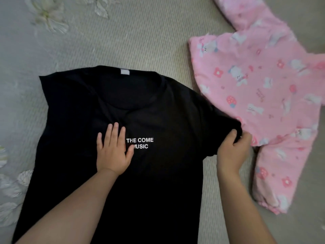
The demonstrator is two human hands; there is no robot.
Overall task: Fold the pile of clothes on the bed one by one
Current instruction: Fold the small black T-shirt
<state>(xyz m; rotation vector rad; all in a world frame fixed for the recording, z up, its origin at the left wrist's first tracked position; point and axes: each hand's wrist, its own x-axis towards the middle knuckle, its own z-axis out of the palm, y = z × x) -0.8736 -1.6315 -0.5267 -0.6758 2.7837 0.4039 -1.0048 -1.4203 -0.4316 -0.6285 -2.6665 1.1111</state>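
Head view, items as found.

Item 1: bed (140,41). Grey-green ribbed cover with pale flower embroidery along the far-left and left edges. It carries everything listed below; no box, basket or other container shows.

Item 2: black tee (158,182). Lies front up in the middle of the bed, collar away from me, white label at the neck, white print "THE COME MUSIC" on the chest. The sleeve on my left lies flat; the sleeve on my right is lifted off the cover.

Item 3: my left hand (113,152). Palm down on the chest of the tee, fingers straight and slightly spread, thumb covering the start of the lower line of print.

Item 4: my right hand (232,150). Fingers curled round the hem of the tee's right sleeve, pinching it.

Item 5: pink garment (260,88). Printed with small animals and red flowers, spread on the bed to the right of the tee, one sleeve running to the far edge. The raised tee sleeve overlaps its near-left edge, and my right hand hides a little of it.
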